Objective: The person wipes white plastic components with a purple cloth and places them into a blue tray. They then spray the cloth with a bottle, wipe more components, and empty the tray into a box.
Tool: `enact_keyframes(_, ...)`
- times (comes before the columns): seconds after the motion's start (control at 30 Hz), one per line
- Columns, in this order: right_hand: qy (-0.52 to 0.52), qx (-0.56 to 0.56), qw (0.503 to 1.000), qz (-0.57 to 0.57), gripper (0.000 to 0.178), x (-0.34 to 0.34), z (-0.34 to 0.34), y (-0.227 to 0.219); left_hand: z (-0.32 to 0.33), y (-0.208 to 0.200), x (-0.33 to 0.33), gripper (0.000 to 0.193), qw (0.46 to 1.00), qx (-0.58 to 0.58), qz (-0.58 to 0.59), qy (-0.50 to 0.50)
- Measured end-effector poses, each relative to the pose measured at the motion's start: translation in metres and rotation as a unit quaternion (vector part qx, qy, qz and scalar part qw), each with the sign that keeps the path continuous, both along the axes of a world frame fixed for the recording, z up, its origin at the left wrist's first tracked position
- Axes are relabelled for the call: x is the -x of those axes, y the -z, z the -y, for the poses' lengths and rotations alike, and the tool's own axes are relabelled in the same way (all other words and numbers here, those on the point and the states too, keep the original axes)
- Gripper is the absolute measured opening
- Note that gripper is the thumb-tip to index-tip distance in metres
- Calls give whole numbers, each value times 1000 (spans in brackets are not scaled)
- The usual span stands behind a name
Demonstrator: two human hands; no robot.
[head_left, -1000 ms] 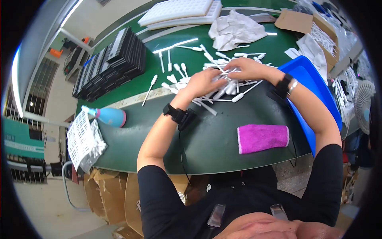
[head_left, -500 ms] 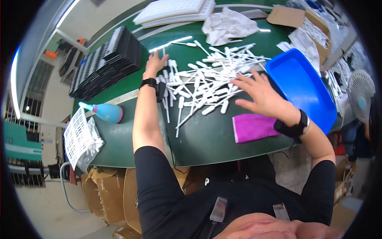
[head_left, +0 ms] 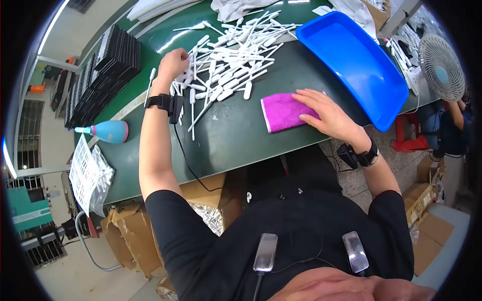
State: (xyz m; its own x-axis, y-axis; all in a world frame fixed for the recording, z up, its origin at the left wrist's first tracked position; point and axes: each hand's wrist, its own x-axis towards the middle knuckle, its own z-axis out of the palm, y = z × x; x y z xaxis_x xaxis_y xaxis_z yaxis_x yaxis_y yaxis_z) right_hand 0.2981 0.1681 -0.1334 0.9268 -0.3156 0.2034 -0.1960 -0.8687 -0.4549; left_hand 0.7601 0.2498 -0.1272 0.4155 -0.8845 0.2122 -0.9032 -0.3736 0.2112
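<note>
A loose heap of white plastic sticks with thick bulb-like ends [head_left: 233, 65], resembling droppers, lies across the green tabletop [head_left: 236, 130]. At the heap's left edge is my left hand [head_left: 173, 64], its fingers curled down among the sticks. The fingertips are partly hidden, so what they hold cannot be made out. One stick [head_left: 151, 80] lies apart, just left of that wrist. My right hand [head_left: 329, 114] rests with fingers stretched out over the right side of a folded magenta cloth [head_left: 281, 114], near the table's front edge.
A blue tray [head_left: 351, 55] stands right of the heap, with a fan [head_left: 442, 67] beyond it. Stacked black trays [head_left: 103, 75], a teal squeeze bottle [head_left: 109, 131] and a printed sheet [head_left: 84, 170] are at left. A black cable [head_left: 188, 160] hangs over the front edge.
My right hand has come back from above the heap onto the magenta cloth. My left fingers, spread before, are now curled at the heap's edge. The whole view has shifted.
</note>
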Motion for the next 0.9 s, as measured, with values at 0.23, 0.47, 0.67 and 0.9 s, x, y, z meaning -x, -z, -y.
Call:
enact_keyframes(0.23,78,-41,995,36,34,7,2,7,-54,-19,90,20,979,113,127,110)
enact_keyframes(0.47,138,-241,955,106,23,11,-2,6,-82,-7,271,23,986,76,-147,13)
enact_keyframes(0.67,83,-68,988,108,20,15,3,21,-62,35,301,19,974,187,-113,58)
enact_keyframes(0.9,-4,-604,788,123,31,5,-20,-3,-72,10,307,11,790,411,-450,69)
